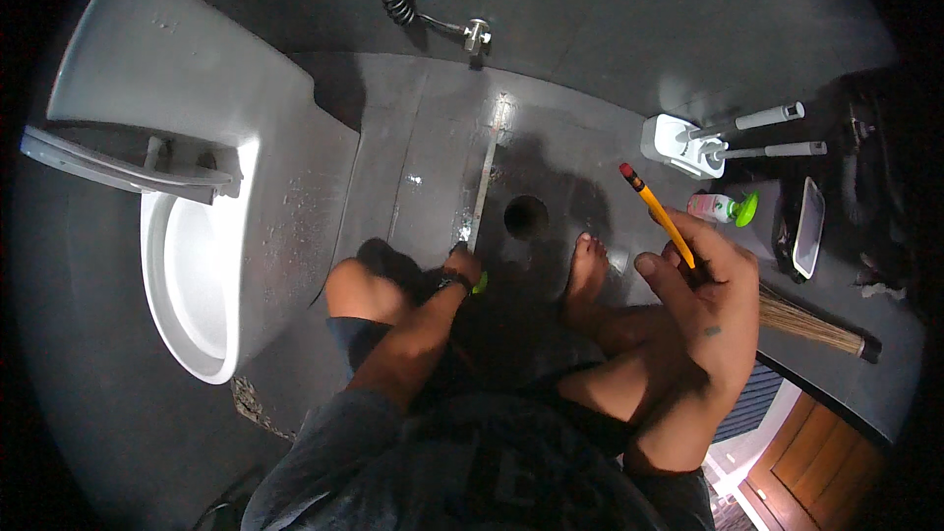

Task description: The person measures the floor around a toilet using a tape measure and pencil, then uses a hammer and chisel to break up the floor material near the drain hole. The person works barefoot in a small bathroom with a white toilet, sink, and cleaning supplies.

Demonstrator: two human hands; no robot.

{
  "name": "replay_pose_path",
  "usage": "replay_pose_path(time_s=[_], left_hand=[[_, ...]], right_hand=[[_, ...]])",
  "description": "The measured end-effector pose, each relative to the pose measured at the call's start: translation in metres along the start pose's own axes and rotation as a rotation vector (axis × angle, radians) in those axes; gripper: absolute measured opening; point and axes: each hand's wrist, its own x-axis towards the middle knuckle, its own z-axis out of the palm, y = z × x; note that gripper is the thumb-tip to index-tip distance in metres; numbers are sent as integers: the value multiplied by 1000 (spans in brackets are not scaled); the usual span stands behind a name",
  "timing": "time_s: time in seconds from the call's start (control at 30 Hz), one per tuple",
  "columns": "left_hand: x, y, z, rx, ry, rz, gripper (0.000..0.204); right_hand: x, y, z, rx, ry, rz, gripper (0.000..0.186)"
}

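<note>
My right hand (713, 290) is raised at the right, with a yellow pencil (657, 205) pinched between thumb and fingers. The pencil's red eraser end points up and away to the left; the other end goes into my fingers. Low over the grey floor, my left hand (462, 261) reaches down with its fingers curled. A bright green piece (480, 283) shows beside that hand, mostly hidden. From the fingers a narrow pale strip (484, 187) runs away along the wet floor. I cannot make out what the green piece and the strip are.
A white toilet (295, 177) with raised lid stands at the left. A round dark hole (526, 218) lies in the floor between hand and foot. At the right are toilet brushes in a white holder (678, 143), a green-topped pump bottle (713, 206) and a stick broom (811, 320). A valve (477, 36) juts from the far wall.
</note>
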Motion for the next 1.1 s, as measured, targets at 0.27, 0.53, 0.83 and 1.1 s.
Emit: replay_pose_path(time_s=[0.27,0.53,0.83,1.1], left_hand=[[56,-13,113,-417,297,-481,21],[15,-4,81,-781,217,-445,28],[3,-7,66,-554,269,-260,25],[4,-4,74,-777,332,-318,25]], right_hand=[[0,-8,5,30,22,76,40],[-6,-9,13,90,97,34,43],[-11,-12,20,37,209,-119,38],[-20,-21,22,213,292,215,46]])
